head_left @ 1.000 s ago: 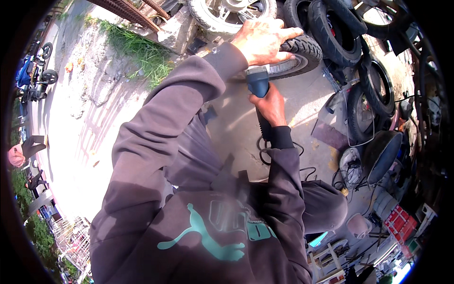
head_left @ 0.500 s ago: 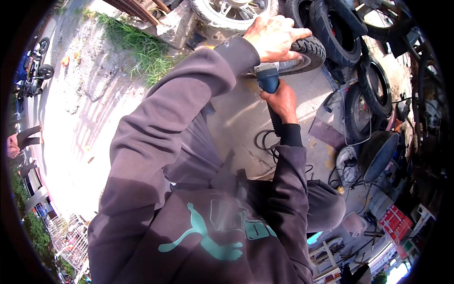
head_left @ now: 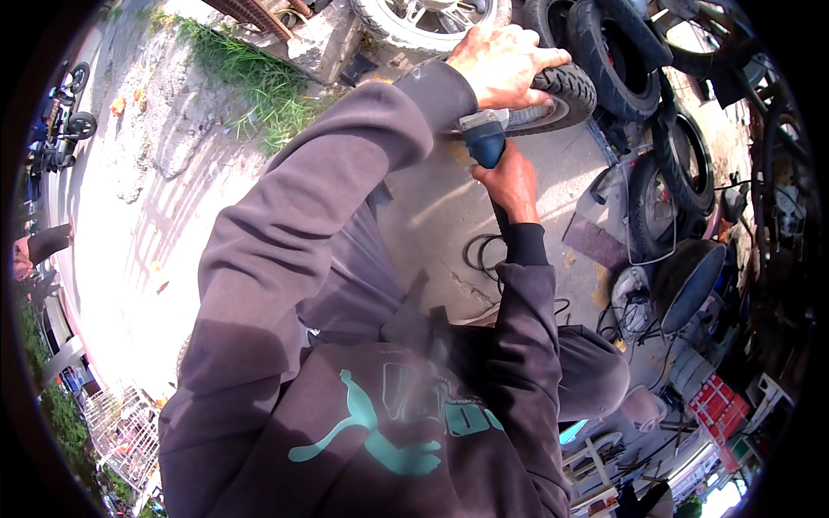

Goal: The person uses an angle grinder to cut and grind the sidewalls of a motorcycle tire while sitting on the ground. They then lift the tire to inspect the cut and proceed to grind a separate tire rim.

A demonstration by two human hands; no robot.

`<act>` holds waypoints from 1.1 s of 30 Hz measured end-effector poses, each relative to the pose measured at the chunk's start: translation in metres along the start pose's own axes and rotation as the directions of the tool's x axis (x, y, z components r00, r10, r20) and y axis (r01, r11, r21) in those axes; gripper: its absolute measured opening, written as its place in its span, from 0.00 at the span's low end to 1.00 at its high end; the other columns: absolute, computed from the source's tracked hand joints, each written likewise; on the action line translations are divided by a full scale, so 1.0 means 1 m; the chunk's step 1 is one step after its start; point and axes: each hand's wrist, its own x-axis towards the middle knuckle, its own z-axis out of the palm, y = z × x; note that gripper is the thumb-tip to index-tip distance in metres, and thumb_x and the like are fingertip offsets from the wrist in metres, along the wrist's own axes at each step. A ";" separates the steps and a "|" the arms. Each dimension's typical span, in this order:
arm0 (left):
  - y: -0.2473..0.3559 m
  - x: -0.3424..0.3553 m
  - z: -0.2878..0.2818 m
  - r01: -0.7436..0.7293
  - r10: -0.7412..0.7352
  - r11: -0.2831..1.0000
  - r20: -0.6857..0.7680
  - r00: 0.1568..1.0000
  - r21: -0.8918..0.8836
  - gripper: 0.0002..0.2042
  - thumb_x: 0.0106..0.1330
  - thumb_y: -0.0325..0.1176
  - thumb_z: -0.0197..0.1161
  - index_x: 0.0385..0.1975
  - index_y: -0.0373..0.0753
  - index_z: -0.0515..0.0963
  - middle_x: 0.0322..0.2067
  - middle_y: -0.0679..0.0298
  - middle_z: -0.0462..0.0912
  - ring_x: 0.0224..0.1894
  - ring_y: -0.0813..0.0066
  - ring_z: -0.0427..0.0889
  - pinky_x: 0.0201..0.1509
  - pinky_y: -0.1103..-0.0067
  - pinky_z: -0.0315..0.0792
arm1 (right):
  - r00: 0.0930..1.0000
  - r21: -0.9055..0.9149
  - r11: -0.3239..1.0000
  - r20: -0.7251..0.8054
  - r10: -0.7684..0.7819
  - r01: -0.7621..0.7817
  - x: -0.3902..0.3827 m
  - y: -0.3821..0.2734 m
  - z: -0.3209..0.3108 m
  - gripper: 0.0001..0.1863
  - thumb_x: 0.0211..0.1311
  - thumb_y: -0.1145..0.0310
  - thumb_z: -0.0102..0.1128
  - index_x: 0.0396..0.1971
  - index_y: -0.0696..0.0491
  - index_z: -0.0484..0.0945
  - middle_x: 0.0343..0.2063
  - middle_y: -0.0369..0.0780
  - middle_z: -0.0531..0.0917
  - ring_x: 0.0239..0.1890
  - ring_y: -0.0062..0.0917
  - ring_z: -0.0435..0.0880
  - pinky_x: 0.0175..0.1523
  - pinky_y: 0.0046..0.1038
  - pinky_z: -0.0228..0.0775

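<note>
My left hand [head_left: 505, 69] grips the top of a wheel with a knobby black tyre [head_left: 570, 86], its fingers over the tread and its thumb toward the rim. Just below it, my right hand [head_left: 511, 180] is wrapped around the body of a blue angle grinder [head_left: 484, 142]. The grinder's silver head points up at the near side of the wheel, under my left wrist. My left hand and sleeve hide part of the wheel, and where the tool meets it cannot be made out. A black cord [head_left: 477, 252] loops on the ground below the grinder.
A white-rimmed wheel [head_left: 380, 26] lies beyond my left hand. Several loose tyres [head_left: 617, 65] are piled at the far right. A dark round basin [head_left: 693, 281] and a red crate [head_left: 718, 406] stand to the right. Grass [head_left: 250, 86] and sunlit concrete lie left.
My right hand and the grinder have shifted slightly left, with the tool's head a touch higher. The left hand keeps its hold on the wheel.
</note>
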 end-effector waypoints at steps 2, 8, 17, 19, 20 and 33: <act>-0.002 -0.003 -0.002 0.014 -0.014 1.000 0.006 1.000 -0.001 0.32 0.62 0.59 0.68 0.66 0.60 0.75 0.42 0.63 0.81 0.47 0.61 0.86 0.45 0.64 0.82 | 1.000 -0.023 1.000 0.000 0.015 -0.015 0.000 -0.002 -0.005 0.31 0.46 0.58 0.74 0.49 0.59 0.78 0.39 0.56 0.87 0.45 0.54 0.86 0.52 0.49 0.76; -0.004 0.002 0.001 0.005 -0.005 1.000 0.001 1.000 -0.002 0.32 0.62 0.59 0.69 0.67 0.61 0.74 0.42 0.62 0.82 0.48 0.60 0.85 0.46 0.64 0.82 | 1.000 -0.013 1.000 0.001 0.008 -0.008 -0.001 0.008 0.002 0.33 0.44 0.56 0.76 0.49 0.61 0.79 0.37 0.56 0.87 0.44 0.52 0.87 0.51 0.45 0.77; -0.008 0.004 0.006 0.018 -0.018 1.000 -0.002 1.000 0.005 0.32 0.62 0.59 0.69 0.67 0.62 0.74 0.43 0.62 0.82 0.50 0.61 0.85 0.47 0.64 0.82 | 1.000 0.009 1.000 0.009 -0.006 0.006 -0.003 0.011 0.000 0.30 0.48 0.58 0.72 0.48 0.61 0.79 0.38 0.57 0.87 0.45 0.55 0.86 0.50 0.49 0.77; -0.008 0.003 0.005 0.024 -0.024 1.000 0.005 1.000 0.014 0.32 0.62 0.59 0.69 0.67 0.62 0.74 0.43 0.62 0.82 0.50 0.61 0.85 0.48 0.63 0.82 | 1.000 -0.020 0.999 -0.001 0.030 -0.030 -0.003 0.008 -0.002 0.30 0.48 0.58 0.72 0.49 0.61 0.79 0.38 0.58 0.87 0.45 0.55 0.86 0.51 0.49 0.77; -0.007 0.003 0.005 0.029 -0.029 0.999 0.009 1.000 0.017 0.32 0.62 0.59 0.69 0.67 0.62 0.74 0.43 0.62 0.82 0.49 0.61 0.85 0.48 0.63 0.82 | 0.999 -0.035 0.998 -0.006 0.048 -0.048 -0.003 0.007 -0.003 0.30 0.48 0.58 0.72 0.49 0.61 0.79 0.38 0.58 0.87 0.45 0.55 0.86 0.51 0.49 0.77; -0.007 0.005 0.002 0.066 -0.067 0.998 0.071 0.995 0.014 0.32 0.61 0.62 0.68 0.66 0.63 0.75 0.46 0.64 0.84 0.53 0.62 0.85 0.55 0.62 0.80 | 1.000 0.029 0.999 0.006 0.017 -0.017 -0.007 0.008 -0.003 0.29 0.48 0.58 0.73 0.49 0.59 0.78 0.38 0.56 0.87 0.44 0.54 0.86 0.51 0.49 0.77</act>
